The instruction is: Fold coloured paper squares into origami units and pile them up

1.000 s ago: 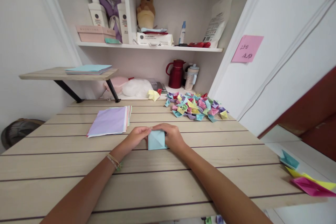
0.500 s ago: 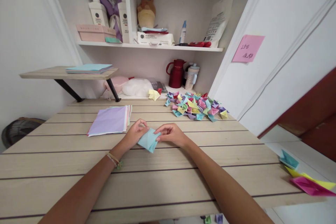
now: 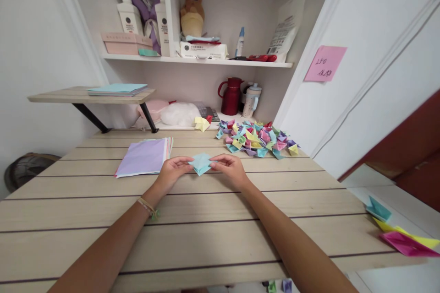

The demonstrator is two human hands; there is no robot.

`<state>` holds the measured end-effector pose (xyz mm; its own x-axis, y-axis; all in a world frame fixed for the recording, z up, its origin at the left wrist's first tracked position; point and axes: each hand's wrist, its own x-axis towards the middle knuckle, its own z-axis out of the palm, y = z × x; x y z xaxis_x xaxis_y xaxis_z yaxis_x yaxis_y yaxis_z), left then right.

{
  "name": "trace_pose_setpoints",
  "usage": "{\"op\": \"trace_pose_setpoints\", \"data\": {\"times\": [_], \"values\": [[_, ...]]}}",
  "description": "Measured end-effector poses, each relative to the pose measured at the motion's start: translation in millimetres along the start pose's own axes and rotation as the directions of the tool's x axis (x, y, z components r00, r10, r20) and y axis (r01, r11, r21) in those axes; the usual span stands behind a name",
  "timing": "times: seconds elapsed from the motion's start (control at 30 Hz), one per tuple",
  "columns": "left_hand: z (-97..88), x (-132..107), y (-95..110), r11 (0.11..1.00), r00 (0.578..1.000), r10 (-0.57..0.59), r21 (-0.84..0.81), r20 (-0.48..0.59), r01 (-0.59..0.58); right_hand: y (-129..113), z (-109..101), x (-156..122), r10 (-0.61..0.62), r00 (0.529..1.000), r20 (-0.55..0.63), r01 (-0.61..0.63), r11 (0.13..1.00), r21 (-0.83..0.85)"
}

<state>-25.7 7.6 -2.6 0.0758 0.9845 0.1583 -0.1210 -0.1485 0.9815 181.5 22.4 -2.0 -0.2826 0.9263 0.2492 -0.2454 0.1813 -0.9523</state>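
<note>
Both hands have shifted up the table (image 3: 206, 233) since half a second ago, taking the blue folded paper (image 3: 201, 163) with them; it now lies flatter. Left hand (image 3: 173, 171) pinches its left tip, right hand (image 3: 232, 169) its right tip, fingers narrow and closed on paper. I'd say the opposite-end grip keeps it spread and level. It's just right of the lilac sheet stack (image 3: 142, 158); the pile of folded pieces (image 3: 256, 139) is farther right of that stack.
</note>
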Motion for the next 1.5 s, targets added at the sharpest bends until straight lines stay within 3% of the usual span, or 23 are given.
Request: {"op": "trace_pose_setpoints", "data": {"times": [0.23,0.47,0.6,0.73,0.9,1.07,1.33,1.5], "values": [[-1.0,-1,2,0.998,0.993,-0.004,-0.055,0.114,0.011,-1,-3,0,-0.015,0.995,0.096,0.014,1.000,0.008],[-3.2,-2,2,1.000,0.996,0.008,-0.027,0.089,-0.006,-2,-2,-2,-0.011,0.988,0.152,0.014,1.000,-0.016],[-5.0,-1,-2,1.000,0.995,0.005,0.016,0.101,-0.007,0,-1,-1,0.000,0.995,0.095,0.002,1.000,-0.022],[-3.1,1,-6,0.998,0.998,0.004,0.066,0.060,-0.008,0,2,0,0.054,0.998,-0.028,-0.054,0.998,-0.011],[3.1,1,-10,0.987,0.998,0.047,0.152,0.044,-0.053,4,8,1,0.035,0.988,-0.152,-0.039,0.999,-0.025],[5.9,-1,-5,0.982,0.997,0.067,0.177,0.041,-0.074,10,9,3,0.030,0.979,-0.202,-0.026,0.999,0.020],[9.2,-3,-8,0.981,0.992,-0.029,0.192,0.120,0.006,13,9,1,-0.037,0.998,-0.041,0.030,0.989,-0.146],[10.1,-4,-10,0.984,0.987,-0.062,0.176,0.148,0.035,13,16,-2,0.008,0.999,0.038,-0.003,0.992,-0.123]]}}
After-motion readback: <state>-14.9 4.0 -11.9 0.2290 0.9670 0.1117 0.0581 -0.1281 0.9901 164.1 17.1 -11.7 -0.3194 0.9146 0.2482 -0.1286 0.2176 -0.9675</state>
